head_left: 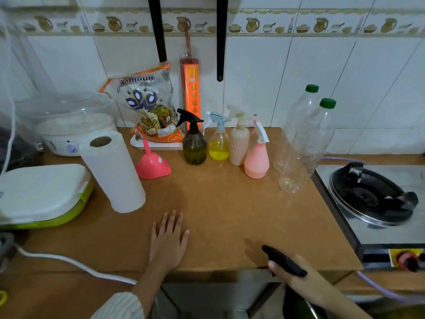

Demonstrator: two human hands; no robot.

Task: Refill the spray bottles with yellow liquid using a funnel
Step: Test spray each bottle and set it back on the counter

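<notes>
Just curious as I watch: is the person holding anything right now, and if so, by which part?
The right hand grips a black spray head around its middle, at the table's near edge. The left hand lies flat on the table, holding nothing.

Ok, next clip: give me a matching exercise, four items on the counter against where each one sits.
Things:
1. pink funnel
2. paper towel roll
3. pink spray bottle
4. left hand

Places:
A. flat on the counter near its front edge
B. just left of the two clear bottles
C. upright beside the green-rimmed box
D. upside down in front of the snack bag

Pairs: 1-D, 2-C, 3-B, 4-A
</notes>
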